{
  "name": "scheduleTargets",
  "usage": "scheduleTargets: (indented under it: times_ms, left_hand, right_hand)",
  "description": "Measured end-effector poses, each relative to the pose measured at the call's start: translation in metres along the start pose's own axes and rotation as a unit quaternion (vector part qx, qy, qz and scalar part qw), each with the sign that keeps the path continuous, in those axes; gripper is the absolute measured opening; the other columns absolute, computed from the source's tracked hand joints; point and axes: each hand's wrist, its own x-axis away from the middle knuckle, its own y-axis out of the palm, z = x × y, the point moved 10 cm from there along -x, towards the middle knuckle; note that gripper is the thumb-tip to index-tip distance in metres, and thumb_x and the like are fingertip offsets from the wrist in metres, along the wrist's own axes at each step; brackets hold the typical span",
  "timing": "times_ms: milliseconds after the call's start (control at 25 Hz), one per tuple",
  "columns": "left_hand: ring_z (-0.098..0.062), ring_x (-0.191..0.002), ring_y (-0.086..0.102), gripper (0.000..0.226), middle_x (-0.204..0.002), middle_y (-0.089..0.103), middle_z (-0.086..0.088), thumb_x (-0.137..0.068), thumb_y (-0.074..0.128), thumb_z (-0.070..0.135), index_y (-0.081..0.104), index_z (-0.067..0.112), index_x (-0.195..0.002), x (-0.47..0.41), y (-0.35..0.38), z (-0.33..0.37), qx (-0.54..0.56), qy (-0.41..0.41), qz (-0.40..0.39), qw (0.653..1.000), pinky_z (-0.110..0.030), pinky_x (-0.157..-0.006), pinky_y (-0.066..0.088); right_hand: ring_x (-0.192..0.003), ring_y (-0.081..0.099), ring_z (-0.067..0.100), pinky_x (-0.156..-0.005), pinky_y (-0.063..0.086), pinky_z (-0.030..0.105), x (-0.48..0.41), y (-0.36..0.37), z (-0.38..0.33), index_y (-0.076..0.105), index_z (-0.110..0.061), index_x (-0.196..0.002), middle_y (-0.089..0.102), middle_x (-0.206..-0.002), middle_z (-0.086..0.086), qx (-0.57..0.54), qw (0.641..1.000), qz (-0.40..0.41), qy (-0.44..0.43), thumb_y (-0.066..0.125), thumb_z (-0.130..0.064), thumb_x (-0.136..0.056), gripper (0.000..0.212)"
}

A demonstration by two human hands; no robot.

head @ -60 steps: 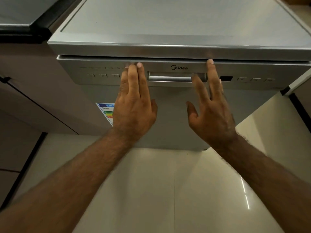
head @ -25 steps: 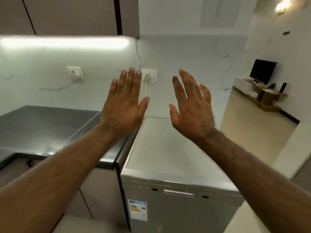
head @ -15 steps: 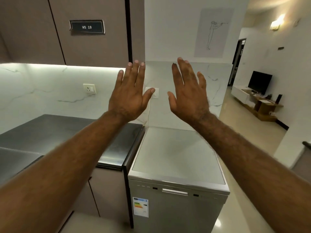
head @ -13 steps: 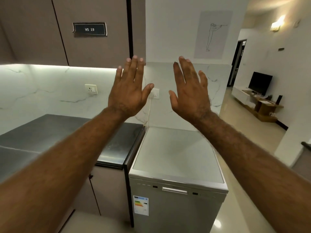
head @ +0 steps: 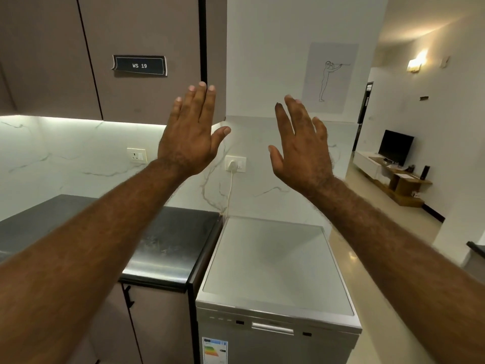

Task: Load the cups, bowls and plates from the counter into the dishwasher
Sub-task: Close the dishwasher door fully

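Two hands — left hand (head: 187,143), right hand (head: 301,151) — fingers spread, empty, above one dishwasher (head: 275,271).

Head view. Both arms are raised in front of the wall, backs of the hands toward the camera. The left hand (head: 190,135) and the right hand (head: 301,148) are held apart, fingers straight and spread, touching nothing. Below them stands the dishwasher (head: 275,298), its door closed, an energy label (head: 214,350) at the lower left of the door. The dark counter (head: 168,243) adjoins its left side. A cupboard sign (head: 139,65) reads "WS 19". A white plug (head: 232,166) sits in a wall socket above the dishwasher.
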Motion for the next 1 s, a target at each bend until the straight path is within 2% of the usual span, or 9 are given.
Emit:
scheduleTargets:
  times_ms: [160,320,480,800,1000]
  left_hand:
    - [-0.027,-0.159,-0.001,0.085,-0.172,0.000,-0.008,-0.101,0.019,0.068,0.003,0.013,-0.164,-0.025,0.053,-0.022,0.017,0.037,-0.005,0.999,-0.043,-0.128,0.005]
    - [-0.026,-0.159,-0.001,0.086,-0.172,-0.001,-0.008,-0.101,0.021,0.068,0.003,0.013,-0.164,-0.055,0.107,-0.050,0.023,0.037,-0.020,0.999,-0.043,-0.128,0.005]
    - [-0.025,-0.158,-0.003,0.086,-0.172,-0.002,-0.008,-0.101,0.024,0.067,0.002,0.013,-0.164,-0.086,0.163,-0.057,0.041,0.053,-0.030,0.997,-0.040,-0.127,0.002]
    - [-0.024,-0.158,-0.004,0.086,-0.172,-0.006,-0.005,-0.100,0.030,0.066,0.000,0.016,-0.164,-0.141,0.285,-0.038,0.082,0.077,-0.062,0.992,-0.035,-0.122,-0.003]
    - [-0.023,-0.158,-0.005,0.081,-0.172,-0.007,-0.005,-0.104,0.031,0.060,-0.002,0.016,-0.164,-0.179,0.371,-0.049,0.079,0.048,-0.079,0.993,-0.033,-0.123,-0.001]
  right_hand:
    - [-0.154,0.016,0.031,-0.120,0.020,0.058,-0.029,0.058,-0.003,0.017,-0.015,-0.160,0.011,-0.168,0.011,0.017,1.000,-0.016,0.006,0.056,-0.045,-0.096,0.081]
    - [-0.155,0.011,0.030,-0.122,0.018,0.057,-0.059,0.112,-0.004,0.012,-0.016,-0.161,0.006,-0.169,0.010,0.011,0.999,-0.032,0.021,0.055,-0.045,-0.097,0.081]
    - [-0.154,0.016,0.032,-0.120,0.020,0.059,-0.081,0.163,0.006,0.015,-0.017,-0.160,0.010,-0.169,0.011,0.012,0.999,-0.023,0.026,0.056,-0.045,-0.096,0.081]
    - [-0.153,0.019,0.033,-0.119,0.022,0.059,-0.116,0.284,0.050,0.015,-0.016,-0.159,0.011,-0.168,0.012,0.004,0.999,-0.033,0.020,0.059,-0.044,-0.095,0.083]
    - [-0.154,0.016,0.031,-0.119,0.022,0.057,-0.139,0.370,0.088,0.015,-0.016,-0.159,0.010,-0.168,0.012,-0.011,0.998,-0.066,0.018,0.059,-0.043,-0.094,0.083]
